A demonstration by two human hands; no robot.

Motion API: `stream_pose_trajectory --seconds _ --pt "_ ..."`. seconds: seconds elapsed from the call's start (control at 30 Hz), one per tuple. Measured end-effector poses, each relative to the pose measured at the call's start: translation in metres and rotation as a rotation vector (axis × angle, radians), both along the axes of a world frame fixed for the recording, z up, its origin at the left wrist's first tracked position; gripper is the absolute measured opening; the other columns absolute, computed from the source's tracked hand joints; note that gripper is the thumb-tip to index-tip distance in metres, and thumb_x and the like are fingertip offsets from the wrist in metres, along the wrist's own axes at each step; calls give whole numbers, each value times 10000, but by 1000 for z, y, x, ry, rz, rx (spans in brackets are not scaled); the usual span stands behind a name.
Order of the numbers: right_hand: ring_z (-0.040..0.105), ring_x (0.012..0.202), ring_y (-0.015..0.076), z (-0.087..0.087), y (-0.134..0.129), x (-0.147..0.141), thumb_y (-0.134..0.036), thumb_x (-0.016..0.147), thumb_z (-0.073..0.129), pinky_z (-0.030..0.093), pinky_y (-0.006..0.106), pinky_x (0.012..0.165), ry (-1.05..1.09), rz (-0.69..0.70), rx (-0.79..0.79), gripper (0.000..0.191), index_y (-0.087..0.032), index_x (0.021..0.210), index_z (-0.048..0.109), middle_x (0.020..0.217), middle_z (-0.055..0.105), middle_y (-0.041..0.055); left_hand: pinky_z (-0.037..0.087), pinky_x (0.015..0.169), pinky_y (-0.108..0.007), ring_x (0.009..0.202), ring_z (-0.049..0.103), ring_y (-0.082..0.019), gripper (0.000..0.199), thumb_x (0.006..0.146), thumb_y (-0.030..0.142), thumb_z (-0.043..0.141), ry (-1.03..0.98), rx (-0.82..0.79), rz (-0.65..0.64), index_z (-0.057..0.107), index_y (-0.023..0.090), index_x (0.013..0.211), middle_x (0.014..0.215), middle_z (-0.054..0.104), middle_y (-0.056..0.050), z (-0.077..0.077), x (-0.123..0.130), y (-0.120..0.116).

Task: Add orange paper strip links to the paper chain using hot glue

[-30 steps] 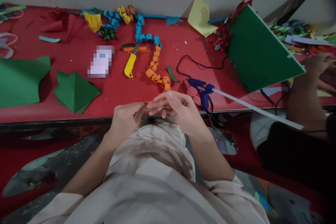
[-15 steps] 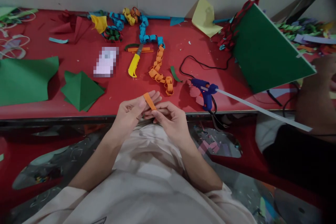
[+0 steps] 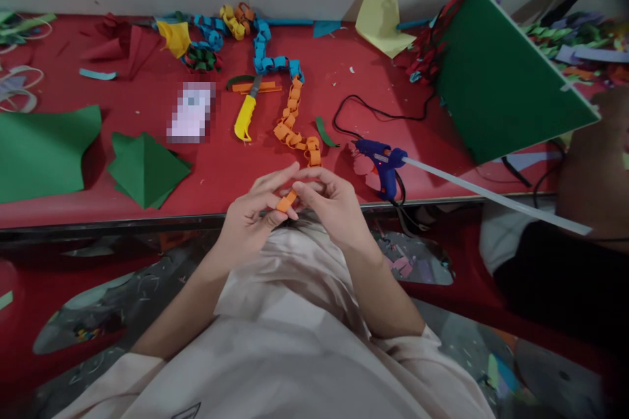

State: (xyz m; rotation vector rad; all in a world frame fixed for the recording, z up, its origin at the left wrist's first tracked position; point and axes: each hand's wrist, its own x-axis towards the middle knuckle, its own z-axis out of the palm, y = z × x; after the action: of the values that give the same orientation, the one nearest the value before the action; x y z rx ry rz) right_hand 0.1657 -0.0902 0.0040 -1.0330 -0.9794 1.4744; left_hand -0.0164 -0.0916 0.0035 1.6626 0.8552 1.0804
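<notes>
Between my two hands, at the table's front edge, is a small orange paper strip (image 3: pixel 287 201), bent or partly hidden by fingers. My left hand (image 3: pixel 253 213) pinches its lower left end between thumb and fingers. At the upper right end, the thumb and fingers of my right hand (image 3: pixel 330 201) close on it. Just beyond my fingertips lies a paper chain, its near links orange (image 3: pixel 292 114) and its farther links blue (image 3: pixel 263 52). To the right rests a blue glue gun (image 3: pixel 383 163) with a long white glue stick (image 3: pixel 491 195) in its back.
A yellow-handled knife (image 3: pixel 246 116) lies by orange strips (image 3: pixel 268 87). Left are a blurred phone (image 3: pixel 191 112) and green paper pieces (image 3: pixel 147 170). A green board (image 3: pixel 511 78) leans at right, near another person's arm (image 3: pixel 587 177). The glue gun's black cord (image 3: pixel 373 110) loops across the red table (image 3: pixel 221 177).
The orange strip, earlier held out straight and tilting down to the right, now looks shorter and tilts up to the right. Both hands have drawn closer around it, fingers curled.
</notes>
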Motion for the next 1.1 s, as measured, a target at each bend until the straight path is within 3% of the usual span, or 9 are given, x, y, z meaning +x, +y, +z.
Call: stream_pose_trajectory --seconds 0.1,0.2,0.3,0.43,0.5,0.63,0.8,0.93,1.1 --pt "769 776 142 9 0 1 -385 895 767 638 261 760 -119 0 54 257 -228 1089 708 847 807 -4 470 1169 -512 1476 484 -297 319 997 482 625 184 122 65 779 232 872 1662 426 -71 -1 -2 2" --pt "793 878 165 13 -9 -3 -359 960 692 642 269 798 -371 -40 220 183 -229 1083 727 983 824 27 500 1121 -474 1356 592 -278 247 985 391 661 247 160 125 756 215 841 1537 585 -107 -4 -1 3" --pt "791 1027 195 10 -21 -10 -270 1032 571 629 307 933 -705 -39 514 230 -209 1177 740 1139 815 75 539 1053 -437 1221 670 -252 200 988 279 634 251 145 163 742 202 839 1345 720 -118 -7 2 4" --pt "583 1426 271 -1 -32 -11 -140 1042 454 499 425 1187 -975 80 709 398 -141 1389 650 1494 623 148 565 983 -378 1116 700 -225 160 969 210 621 239 124 174 768 194 1031 1178 768 -117 -9 0 7" --pt "587 1423 247 -4 -33 -6 -152 1044 478 498 414 1193 -922 118 672 401 -179 1412 637 1510 613 120 568 943 -346 1037 709 -208 149 971 245 638 224 62 112 767 195 1026 1103 765 -105 -10 -4 8" --pt "766 1134 178 -7 -32 6 -289 995 661 615 310 1011 -530 28 416 267 -302 1253 727 1258 786 20 550 938 -324 1075 679 -205 202 964 385 692 150 -105 -29 776 205 926 1136 676 -104 -11 -7 6" --pt "795 889 176 -14 -29 9 -373 852 826 639 287 853 -164 -142 80 179 -252 980 792 957 834 18 524 976 -363 1100 609 -215 278 916 490 741 -63 -125 -18 744 215 875 1108 569 -97 -13 -1 3" --pt "735 700 152 -19 -29 11 -424 796 863 616 272 710 -169 -232 -3 242 -215 893 788 820 805 21 531 888 -369 1014 591 -225 486 882 650 700 -150 -140 -58 609 194 740 1086 567 -112 -10 -3 3" --pt "752 801 170 -16 -39 8 -395 880 792 615 300 789 -388 -413 149 173 -230 932 784 884 811 29 521 879 -314 1026 624 -198 384 832 420 848 121 31 -27 688 233 1126 1162 612 -95 -6 1 0"
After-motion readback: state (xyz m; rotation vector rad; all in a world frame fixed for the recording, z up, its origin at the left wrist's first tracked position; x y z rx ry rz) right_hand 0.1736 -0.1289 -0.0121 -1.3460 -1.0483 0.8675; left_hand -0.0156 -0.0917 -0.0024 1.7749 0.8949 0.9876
